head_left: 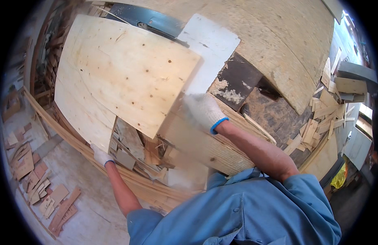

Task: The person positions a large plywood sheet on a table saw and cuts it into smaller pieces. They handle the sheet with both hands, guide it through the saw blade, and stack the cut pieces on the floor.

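Note:
A large pale plywood sheet [127, 73] with knots and a stepped lower edge lies tilted at the left. My left hand [101, 156], in a white glove with a blue cuff, is closed on its near lower corner. My right hand [202, 111], gloved the same way, is right of the sheet, by the lower end of a white panel [209, 41]. Its fingers are smeared by motion, so their grip does not show. Below that hand is a blurred pale board [187, 136]; whether the hand touches it I cannot tell.
A broad wooden sheet [279, 45] fills the upper right. Offcuts [319, 122] are heaped at the right, and more wood scraps [45, 188] lie on the left floor. Long strips [58, 118] curve past my left hand. A dark metal part [152, 20] shows behind the plywood.

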Demonstrator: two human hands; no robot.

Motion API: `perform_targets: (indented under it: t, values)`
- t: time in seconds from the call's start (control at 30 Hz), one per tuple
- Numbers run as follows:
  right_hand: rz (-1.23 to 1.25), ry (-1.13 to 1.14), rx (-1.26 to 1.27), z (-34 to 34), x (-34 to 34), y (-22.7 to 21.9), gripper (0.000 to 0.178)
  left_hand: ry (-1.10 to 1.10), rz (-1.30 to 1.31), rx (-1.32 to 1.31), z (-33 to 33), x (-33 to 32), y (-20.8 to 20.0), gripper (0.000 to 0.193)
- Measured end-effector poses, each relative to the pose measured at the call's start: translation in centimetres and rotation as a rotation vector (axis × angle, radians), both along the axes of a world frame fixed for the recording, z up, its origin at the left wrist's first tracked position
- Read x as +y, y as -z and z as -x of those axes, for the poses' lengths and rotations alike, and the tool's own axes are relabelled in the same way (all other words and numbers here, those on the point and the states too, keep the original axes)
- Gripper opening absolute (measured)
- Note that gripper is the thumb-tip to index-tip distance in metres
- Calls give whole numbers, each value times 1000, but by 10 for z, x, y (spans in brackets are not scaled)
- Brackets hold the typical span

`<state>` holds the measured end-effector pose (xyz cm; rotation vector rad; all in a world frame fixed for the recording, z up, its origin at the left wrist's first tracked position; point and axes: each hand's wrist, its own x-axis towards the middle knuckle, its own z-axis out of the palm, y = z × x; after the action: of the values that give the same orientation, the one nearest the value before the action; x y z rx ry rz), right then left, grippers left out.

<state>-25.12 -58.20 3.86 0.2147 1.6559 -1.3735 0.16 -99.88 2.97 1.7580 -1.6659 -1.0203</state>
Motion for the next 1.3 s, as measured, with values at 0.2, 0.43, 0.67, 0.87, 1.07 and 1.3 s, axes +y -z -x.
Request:
perform_targets:
  t: [0.2, 0.43, 0.67, 0.87, 1.07, 1.3]
  values:
    - [-17, 45, -33, 9, -7, -18, 41, -7, -41, 37, -1, 1, 3, 74]
    - [-36, 1, -45, 18, -11, -27, 42, 10, 15, -51, -4, -2, 7, 78]
    - [-10, 42, -111, 37, -26, -25, 38, 24, 10, -25, -9, -14, 14, 79]
    - [-33, 29, -135, 40, -29, -22, 34, -29, -28, 39, 8, 2, 5, 77]
    - [-29, 35, -167, 45, -35, -25, 32, 34, 23, 2, 2, -18, 9, 77]
    - [-15, -68, -45, 46, -35, -21, 37, -31, -11, -11, 7, -24, 9, 78]
